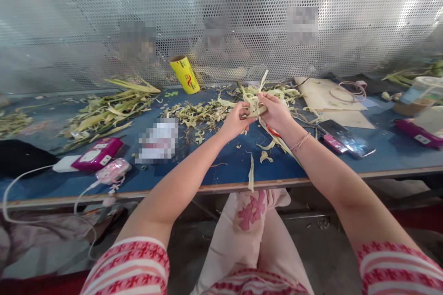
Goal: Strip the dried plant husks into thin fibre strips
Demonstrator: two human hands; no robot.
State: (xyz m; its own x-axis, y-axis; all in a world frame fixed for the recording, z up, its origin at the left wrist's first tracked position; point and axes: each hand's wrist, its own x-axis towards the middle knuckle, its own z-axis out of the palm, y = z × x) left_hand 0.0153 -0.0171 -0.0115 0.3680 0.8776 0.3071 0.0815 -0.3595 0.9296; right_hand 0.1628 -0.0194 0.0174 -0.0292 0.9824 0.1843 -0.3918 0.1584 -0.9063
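My left hand (236, 120) and my right hand (275, 110) meet above the blue table, both closed on a small woven piece of pale green leaf strips (255, 107). One strip end sticks up above my right fingers, and more strips hang below toward my right wrist. Something orange-red, partly hidden, shows under my right hand among the strips. Behind and left of my hands lies a heap of curled leaf scraps (197, 114). A loose strip (251, 173) hangs over the table's front edge below my hands.
A yellow cardboard tube (185, 75) stands tilted by the perforated metal panel (242, 4). Long leaves (107, 113) are piled at left, near a magenta box (98, 153) with a white cable. At right lie a phone (346, 137), brown paper (328, 94) and a plastic cup (420, 94).
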